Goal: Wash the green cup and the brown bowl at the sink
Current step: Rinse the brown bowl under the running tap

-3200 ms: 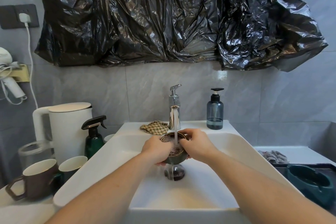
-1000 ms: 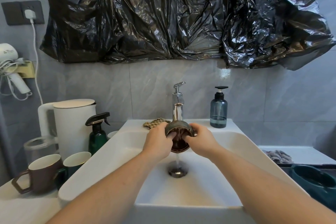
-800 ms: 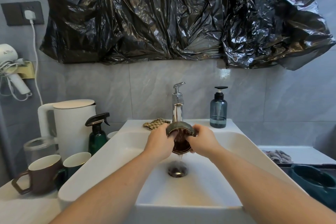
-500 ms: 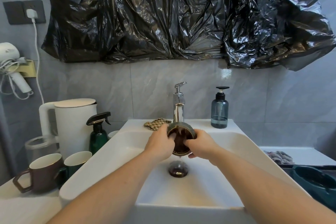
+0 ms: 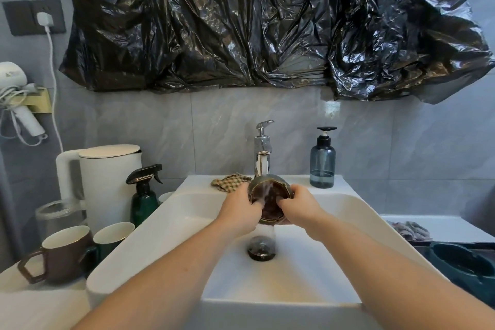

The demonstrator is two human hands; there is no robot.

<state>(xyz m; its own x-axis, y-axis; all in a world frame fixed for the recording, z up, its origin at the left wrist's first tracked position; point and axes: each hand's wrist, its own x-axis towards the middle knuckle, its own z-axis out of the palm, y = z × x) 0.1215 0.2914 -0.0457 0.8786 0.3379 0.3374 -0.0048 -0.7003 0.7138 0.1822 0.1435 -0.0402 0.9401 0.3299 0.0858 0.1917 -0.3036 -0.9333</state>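
So I've got the bowl [image 5: 270,201] tipped on its side under the tap [image 5: 262,161], open face toward me, right over the middle of the sink [image 5: 348,211]. Water's hitting the inside and running off the lower rim down toward the drain [image 5: 261,248]. Left hand [image 5: 239,209] is clamped on the left edge, right hand [image 5: 298,206] on the right edge, and a couple of fingertips from each hook over the rim into the bowl, so both hands are closed around it with the bowl between them.

How I'd do this bit well: turn the bowl slowly in the stream so the water sweeps the whole inner wall, not just one stripe, and rub with the thumbs where the glaze looks dark. Can't tell if that's residue or just the colour, tbh. Keep it low in the basin so the splash stays inside, and grip the rim firmly because wet glaze gets slippery. Flip it after to rinse the outside and the foot.

The cup [image 5: 112,236] is sitting on the tabletop left of the sink, next to a brown mug [image 5: 61,254], so that one's next I reckon.
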